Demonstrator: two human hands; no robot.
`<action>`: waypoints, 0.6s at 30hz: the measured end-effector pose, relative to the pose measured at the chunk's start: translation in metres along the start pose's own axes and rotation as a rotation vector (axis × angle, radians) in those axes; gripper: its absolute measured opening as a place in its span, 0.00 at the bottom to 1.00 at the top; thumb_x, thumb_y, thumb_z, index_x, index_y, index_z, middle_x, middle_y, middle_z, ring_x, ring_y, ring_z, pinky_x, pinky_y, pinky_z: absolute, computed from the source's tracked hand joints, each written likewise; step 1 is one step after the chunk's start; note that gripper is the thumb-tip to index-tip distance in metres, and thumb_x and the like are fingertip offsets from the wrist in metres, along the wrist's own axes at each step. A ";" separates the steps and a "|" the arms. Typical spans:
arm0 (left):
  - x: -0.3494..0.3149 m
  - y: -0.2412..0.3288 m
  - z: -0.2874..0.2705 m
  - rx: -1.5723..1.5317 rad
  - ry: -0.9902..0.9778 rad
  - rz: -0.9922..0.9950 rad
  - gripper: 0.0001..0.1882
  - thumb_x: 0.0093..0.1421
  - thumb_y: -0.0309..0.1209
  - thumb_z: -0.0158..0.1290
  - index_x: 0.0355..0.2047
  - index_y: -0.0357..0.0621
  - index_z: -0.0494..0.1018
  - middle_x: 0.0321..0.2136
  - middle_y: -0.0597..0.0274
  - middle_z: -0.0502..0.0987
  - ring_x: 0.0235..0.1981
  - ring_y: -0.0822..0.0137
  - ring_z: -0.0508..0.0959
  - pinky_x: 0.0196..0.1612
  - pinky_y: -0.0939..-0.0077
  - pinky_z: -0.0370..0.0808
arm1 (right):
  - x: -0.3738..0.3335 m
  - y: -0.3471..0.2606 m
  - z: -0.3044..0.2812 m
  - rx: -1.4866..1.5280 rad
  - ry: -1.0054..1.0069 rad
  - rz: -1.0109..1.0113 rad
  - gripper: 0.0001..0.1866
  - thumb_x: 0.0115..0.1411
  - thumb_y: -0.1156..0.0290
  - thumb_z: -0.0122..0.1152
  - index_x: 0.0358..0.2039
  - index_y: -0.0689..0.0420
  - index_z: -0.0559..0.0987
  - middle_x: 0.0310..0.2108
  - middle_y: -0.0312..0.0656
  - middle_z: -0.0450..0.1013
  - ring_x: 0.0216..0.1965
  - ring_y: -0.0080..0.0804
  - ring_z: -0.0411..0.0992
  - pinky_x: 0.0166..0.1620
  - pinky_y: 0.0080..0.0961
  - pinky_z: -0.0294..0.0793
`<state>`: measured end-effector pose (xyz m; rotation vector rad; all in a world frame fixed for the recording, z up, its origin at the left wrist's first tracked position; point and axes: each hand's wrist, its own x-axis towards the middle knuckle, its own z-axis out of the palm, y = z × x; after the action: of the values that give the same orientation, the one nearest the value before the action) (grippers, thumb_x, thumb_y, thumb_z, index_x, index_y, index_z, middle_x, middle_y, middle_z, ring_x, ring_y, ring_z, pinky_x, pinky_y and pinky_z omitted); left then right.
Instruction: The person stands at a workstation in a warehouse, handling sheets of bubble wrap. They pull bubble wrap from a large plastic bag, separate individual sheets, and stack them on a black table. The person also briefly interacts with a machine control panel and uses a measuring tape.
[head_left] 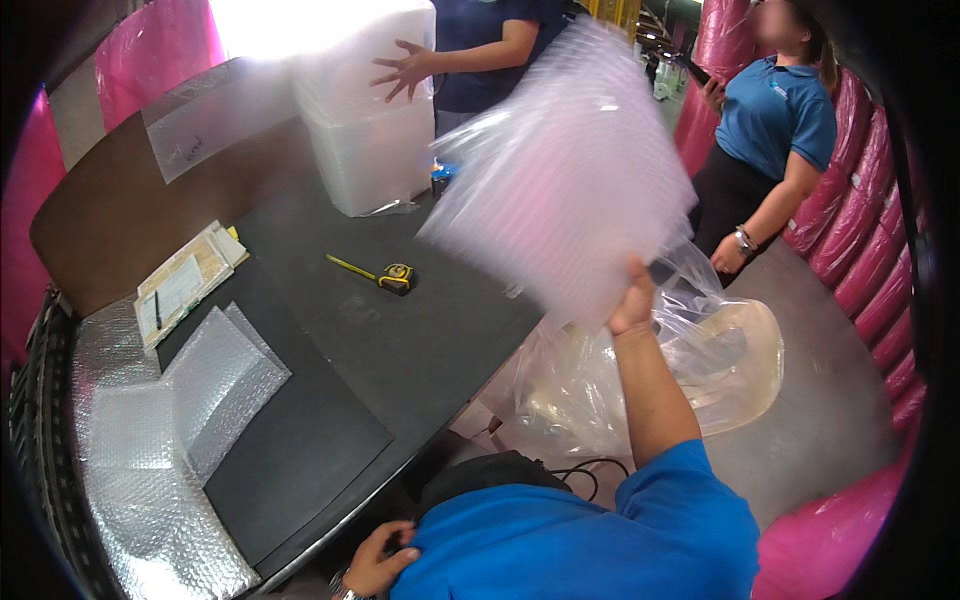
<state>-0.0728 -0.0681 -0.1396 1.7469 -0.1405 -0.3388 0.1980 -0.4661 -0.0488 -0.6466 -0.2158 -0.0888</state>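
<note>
My right hand (633, 300) grips the lower corner of a translucent bubble wrap sheet (570, 170), raised over the table's right edge and blurred by motion. Whether it is one layer or several, I cannot tell. Low in front of my body, my left hand (378, 560) is loosely curled with a gap between thumb and fingers and nothing visible in it. Beneath the raised sheet, a large clear plastic bag (570, 385) sits beside the table.
The dark table (330, 350) carries a yellow-black tape measure (394, 278), a clipboard with papers (190, 285), bubble wrap pieces (150, 430) and a tall wrapped white stack (365, 110). One co-worker's hand (408, 70) touches the stack; another person (770, 130) stands right. Pink rolls (850, 220) line the right.
</note>
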 end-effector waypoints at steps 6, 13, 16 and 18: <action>-0.070 -0.079 0.018 0.076 0.263 -0.076 0.10 0.58 0.33 0.43 0.36 0.39 0.63 0.28 0.56 0.66 0.30 0.64 0.66 0.36 0.68 0.64 | -0.049 0.003 -0.172 -0.116 0.986 -0.330 0.21 0.54 0.66 0.55 0.45 0.63 0.65 0.41 0.44 0.66 0.42 0.40 0.66 0.43 0.41 0.69; -0.065 -0.111 0.027 0.363 0.694 -0.188 0.11 0.55 0.32 0.47 0.33 0.36 0.62 0.26 0.53 0.67 0.30 0.61 0.69 0.36 0.69 0.66 | -0.143 0.043 -0.313 -0.486 1.446 0.416 0.52 0.43 0.46 0.62 0.55 0.64 0.42 0.53 0.50 0.54 0.48 0.48 0.61 0.47 0.42 0.65; -0.049 -0.093 0.015 0.469 0.912 -0.186 0.10 0.54 0.29 0.49 0.33 0.39 0.61 0.22 0.53 0.71 0.25 0.57 0.75 0.28 0.67 0.70 | -0.100 0.035 -0.262 -0.903 1.602 0.247 0.54 0.45 0.49 0.60 0.56 0.66 0.37 0.55 0.56 0.51 0.52 0.48 0.57 0.54 0.38 0.57; -0.041 -0.084 0.002 0.513 1.002 -0.040 0.08 0.54 0.27 0.48 0.27 0.40 0.59 0.16 0.49 0.67 0.17 0.50 0.71 0.20 0.61 0.67 | -0.088 0.011 -0.208 -1.155 1.633 0.342 0.49 0.44 0.57 0.59 0.58 0.58 0.40 0.56 0.56 0.47 0.52 0.49 0.57 0.54 0.38 0.57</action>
<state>-0.1205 -0.0412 -0.2161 2.2263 0.5763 0.6150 0.1497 -0.5825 -0.2369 -1.5220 1.6371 -0.3909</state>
